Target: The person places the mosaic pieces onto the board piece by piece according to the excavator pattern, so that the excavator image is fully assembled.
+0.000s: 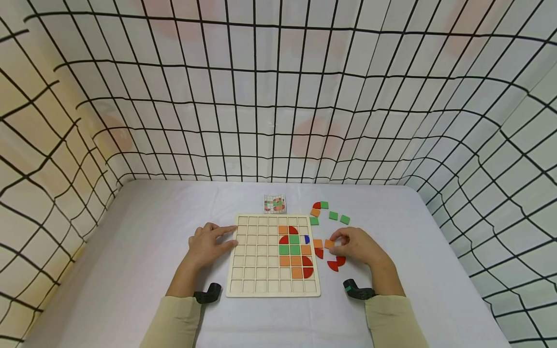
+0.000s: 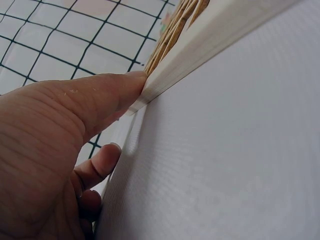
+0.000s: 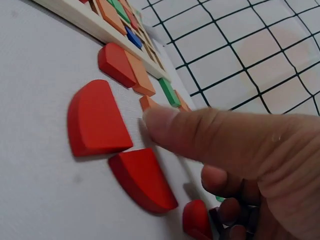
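A light wooden grid board (image 1: 250,285) lies flat on the table, with orange and green squares and red quarter-circles in its right-hand cells. One blue piece (image 1: 307,239) sits near its right edge. My left hand (image 1: 206,246) touches the board's left edge with extended index finger and thumb; in the left wrist view the thumb (image 2: 110,92) rests against the rim. Just right of the board, my right hand (image 1: 357,245) pinches an orange square tile (image 3: 146,102) between thumb and fingers. Dark shapes (image 3: 245,215) by its lower fingers are unclear.
Loose red quarter-circles (image 3: 100,120) lie below the right hand. Several green squares (image 1: 333,215) and an orange square (image 1: 315,212) are scattered beyond it. A small pattern card (image 1: 274,204) stands behind the board. Black wire mesh (image 1: 278,106) encloses the table's back and sides.
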Motion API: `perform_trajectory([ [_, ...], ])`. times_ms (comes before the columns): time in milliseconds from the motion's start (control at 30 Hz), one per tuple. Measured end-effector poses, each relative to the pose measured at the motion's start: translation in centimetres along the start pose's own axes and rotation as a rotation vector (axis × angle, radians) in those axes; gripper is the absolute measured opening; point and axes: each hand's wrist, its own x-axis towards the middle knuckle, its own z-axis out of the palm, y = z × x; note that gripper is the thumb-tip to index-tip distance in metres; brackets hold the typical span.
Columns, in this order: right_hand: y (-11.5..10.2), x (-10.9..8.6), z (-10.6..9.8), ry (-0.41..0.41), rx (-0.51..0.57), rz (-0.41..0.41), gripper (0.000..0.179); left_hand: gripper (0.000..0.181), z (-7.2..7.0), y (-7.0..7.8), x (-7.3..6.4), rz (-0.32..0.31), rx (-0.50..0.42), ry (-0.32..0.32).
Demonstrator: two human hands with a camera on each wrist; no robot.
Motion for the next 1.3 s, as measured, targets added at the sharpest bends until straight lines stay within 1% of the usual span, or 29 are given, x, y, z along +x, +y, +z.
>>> perform_trajectory([
  [133, 0.0, 0.1, 0.1, -0.004, 0.003, -0.004, 0.024, 0.049, 0.1, 0.0, 0.1, 0.006, 0.006, 0.001],
  [267, -0.1, 0.0, 0.1, 0.004, 0.017, 0.0, 0.019, 0.048, 0.1, 0.0, 0.1, -0.006, 0.009, -0.002],
  [400, -0.2, -0.1, 0.1, 0.011, 0.026, 0.017, 0.023, 0.048, 0.1, 0.1, 0.1, -0.012, 0.015, 0.0],
  [500, 0.0, -0.1, 0.1, -0.004, 0.011, 0.02, 0.026, 0.048, 0.1, 0.1, 0.1, -0.008, 0.014, 0.002],
  [633, 0.2, 0.0, 0.2, -0.018, -0.005, 0.005, 0.022, 0.048, 0.1, 0.0, 0.0, -0.001, 0.012, 0.007],
  [767, 0.4, 0.1, 0.3, 0.003, -0.002, -0.001, 0.019, 0.048, 0.1, -0.1, 0.1, 0.001, 0.015, 0.01],
  [900, 0.4, 0.1, 0.3, 0.02, 0.014, 0.007, 0.021, 0.048, 0.1, -0.1, 0.1, 0.0, 0.014, 0.009],
  [1133, -0.3, -0.1, 0.0, 0.048, 0.014, -0.028, 0.029, 0.048, 0.1, -0.1, 0.1, 0.002, 0.013, 0.01],
  [1300, -1.2, -0.5, -0.3, 0.046, 0.003, -0.052, 0.029, 0.048, 0.0, 0.1, 0.1, -0.001, 0.01, 0.009],
])
